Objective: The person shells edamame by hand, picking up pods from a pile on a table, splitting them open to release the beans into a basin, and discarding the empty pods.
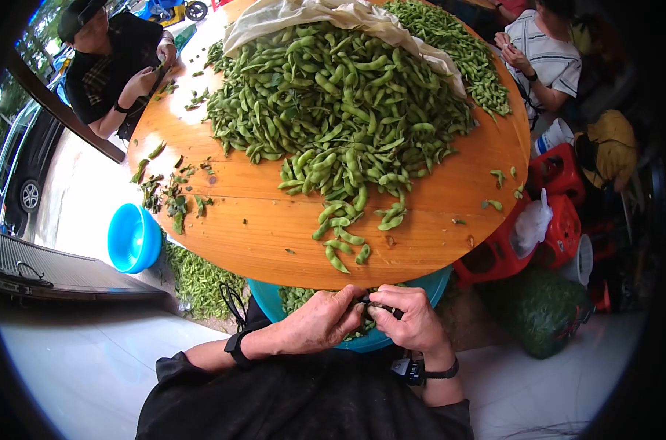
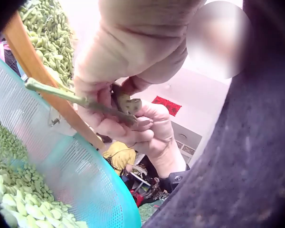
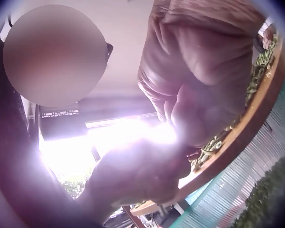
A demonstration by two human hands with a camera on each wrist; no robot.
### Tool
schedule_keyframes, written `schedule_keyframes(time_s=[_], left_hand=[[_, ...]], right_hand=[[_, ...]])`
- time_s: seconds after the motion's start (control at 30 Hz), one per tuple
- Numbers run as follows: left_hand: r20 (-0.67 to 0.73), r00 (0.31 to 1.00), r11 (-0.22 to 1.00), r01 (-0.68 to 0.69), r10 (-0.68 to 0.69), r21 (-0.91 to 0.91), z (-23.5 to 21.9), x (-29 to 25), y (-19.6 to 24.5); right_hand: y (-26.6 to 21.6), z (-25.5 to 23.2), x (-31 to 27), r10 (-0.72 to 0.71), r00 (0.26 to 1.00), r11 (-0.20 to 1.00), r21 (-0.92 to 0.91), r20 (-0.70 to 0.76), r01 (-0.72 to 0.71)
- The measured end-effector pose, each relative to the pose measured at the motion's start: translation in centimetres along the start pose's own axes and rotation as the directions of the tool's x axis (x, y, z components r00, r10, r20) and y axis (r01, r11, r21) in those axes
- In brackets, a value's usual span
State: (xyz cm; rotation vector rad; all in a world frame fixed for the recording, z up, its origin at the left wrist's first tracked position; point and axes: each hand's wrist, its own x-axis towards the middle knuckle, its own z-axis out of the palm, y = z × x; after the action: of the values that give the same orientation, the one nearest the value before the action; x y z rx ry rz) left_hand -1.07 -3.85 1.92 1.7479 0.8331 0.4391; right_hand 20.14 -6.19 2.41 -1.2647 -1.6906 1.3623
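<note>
Both hands meet at the table's near edge, above a teal basket (image 1: 441, 287) holding green pods. My left hand (image 1: 319, 321) has curled fingers; in the left wrist view, its fingers (image 2: 97, 114) grip a green stem (image 2: 80, 99) beside a brownish pod (image 2: 129, 104). My right hand (image 1: 410, 317) pinches a small dark piece (image 1: 393, 312), whose kind I cannot tell; its fingers lie close to the left's. Glare and the hands hide the held things in the right wrist view. A large heap of green pods (image 1: 333, 103) covers the middle of the round table (image 1: 274, 257).
Leaf scraps (image 1: 177, 202) lie at the table's left. A blue basin (image 1: 133, 238) stands at the left, near pods on the floor (image 1: 201, 282). Red stools (image 1: 560, 227) and a green bag (image 1: 538, 312) are at the right. Other people sit across the table.
</note>
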Motion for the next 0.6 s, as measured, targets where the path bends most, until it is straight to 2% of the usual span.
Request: schedule_keyframes(time_s=[0.03, 0.07, 0.13, 0.17, 0.2, 0.27, 0.3, 0.37, 0.4, 0.43, 0.47, 0.53, 0.57, 0.6], left_hand=[[0.069, 0.996, 0.997, 0.058, -0.055, -0.047, -0.3, 0.1, 0.1], [0.069, 0.996, 0.997, 0.060, -0.057, -0.049, -0.4, 0.2, 0.0], [0.135, 0.989, 0.921, 0.102, -0.054, -0.377, -0.5, 0.5, -0.7], [0.187, 0.979, 0.866, 0.166, -0.085, -0.471, -0.5, 0.3, -1.6], [0.184, 0.979, 0.866, 0.166, -0.087, -0.473, -0.3, 0.2, -1.7], [0.210, 0.963, 0.583, 0.268, -0.166, -0.767, 0.0, -0.1, -1.8], [0.207, 0.964, 0.580, 0.266, -0.168, -0.770, -0.1, 0.0, -1.8], [0.109, 0.980, 0.837, 0.200, -0.168, -0.509, -0.7, 0.1, -1.4], [0.063, 0.986, 0.924, 0.165, -0.153, -0.346, -0.9, 0.0, -1.1], [-0.081, 0.988, 0.958, 0.104, -0.130, -0.267, -0.8, 0.0, -0.2], [-0.085, 0.988, 0.957, 0.102, -0.129, -0.270, -0.4, -0.1, -0.6], [-0.184, 0.959, 0.852, 0.092, -0.214, -0.515, 0.5, -0.3, -1.6], [-0.185, 0.954, 0.770, 0.065, -0.234, -0.635, 0.7, -0.3, -1.8], [-0.186, 0.954, 0.768, 0.064, -0.234, -0.637, 0.7, -0.4, -1.9]], right_hand=[[0.2, 0.1, 0.0, 0.003, 1.000, 1.000, 0.001, 0.001, -0.003], [0.3, 0.1, -0.1, 0.037, 0.999, 0.999, 0.024, -0.020, -0.037], [0.4, 0.4, -0.1, 0.073, 0.997, 0.996, 0.048, -0.035, -0.071], [0.3, 0.7, -0.1, -0.026, 0.994, 0.998, -0.062, -0.106, 0.020], [0.0, 1.1, -0.1, -0.132, 0.977, 0.979, -0.176, -0.166, 0.102], [-0.7, 1.8, 0.1, -0.147, 0.972, 0.968, -0.230, -0.184, 0.103], [-0.9, 2.1, 0.3, -0.153, 0.960, 0.964, -0.250, -0.235, 0.093], [-1.1, 2.9, 0.6, -0.161, 0.946, 0.959, -0.270, -0.282, 0.083], [-1.1, 3.3, 0.6, -0.162, 0.935, 0.960, -0.269, -0.315, 0.076], [-1.1, 3.6, 0.6, -0.163, 0.923, 0.961, -0.269, -0.348, 0.068], [-1.2, 3.9, 0.6, -0.164, 0.924, 0.960, -0.272, -0.345, 0.068], [-1.5, 4.6, 0.5, -0.195, 0.884, 0.936, -0.349, -0.425, 0.039], [-1.6, 4.9, 0.6, -0.213, 0.876, 0.929, -0.366, -0.433, 0.045], [-1.6, 5.2, 0.6, -0.213, 0.877, 0.929, -0.369, -0.431, 0.044]])
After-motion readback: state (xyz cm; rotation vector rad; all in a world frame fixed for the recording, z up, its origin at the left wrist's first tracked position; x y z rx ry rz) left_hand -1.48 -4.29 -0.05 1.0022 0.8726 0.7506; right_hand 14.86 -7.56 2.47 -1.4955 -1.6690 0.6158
